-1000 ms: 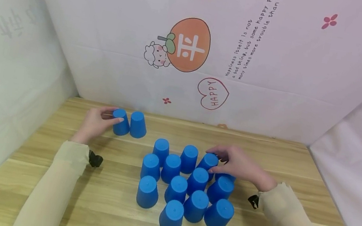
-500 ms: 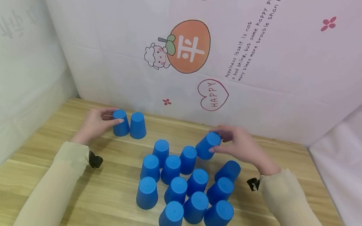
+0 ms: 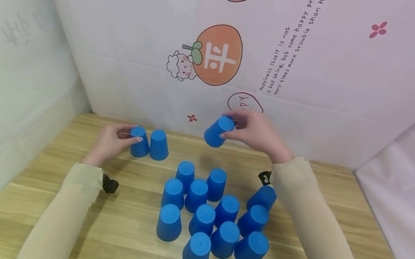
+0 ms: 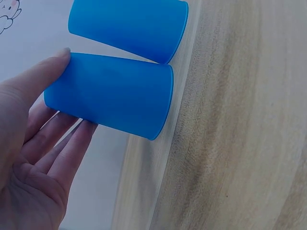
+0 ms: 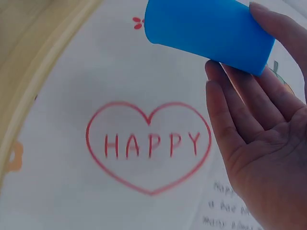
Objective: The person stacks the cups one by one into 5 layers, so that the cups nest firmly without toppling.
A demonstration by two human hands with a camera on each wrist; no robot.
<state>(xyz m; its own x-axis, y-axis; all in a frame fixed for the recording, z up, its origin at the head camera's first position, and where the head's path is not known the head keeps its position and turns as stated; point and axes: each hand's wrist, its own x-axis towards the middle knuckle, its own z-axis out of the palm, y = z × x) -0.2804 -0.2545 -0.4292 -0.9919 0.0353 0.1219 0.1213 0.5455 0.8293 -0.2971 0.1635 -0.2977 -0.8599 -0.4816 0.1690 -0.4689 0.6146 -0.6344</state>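
Note:
My left hand [image 3: 111,141] grips an upside-down blue cup [image 3: 140,143] at the back left, thumb on one side and fingers on the other. Right beside it stands a second blue cup [image 3: 159,145], also upside down. In the left wrist view the thumb and fingers pinch the held cup [image 4: 110,93] near its closed end. Raised above the table's back, my right hand [image 3: 254,130] holds another blue cup [image 3: 218,132], tilted with its closed end up and to the right. The right wrist view shows this cup [image 5: 206,31] between thumb and fingers.
Several upside-down blue cups, among them a front cup [image 3: 197,251], stand grouped on the wooden table [image 3: 124,234] at centre right. One of them, the rear right cup [image 3: 262,198], stands under my right forearm. A printed white cloth [image 3: 119,64] rises behind the table.
My right hand has lifted a blue cup out of the group's rear row and carried it up, back and to the left. The left hand stays on its cup.

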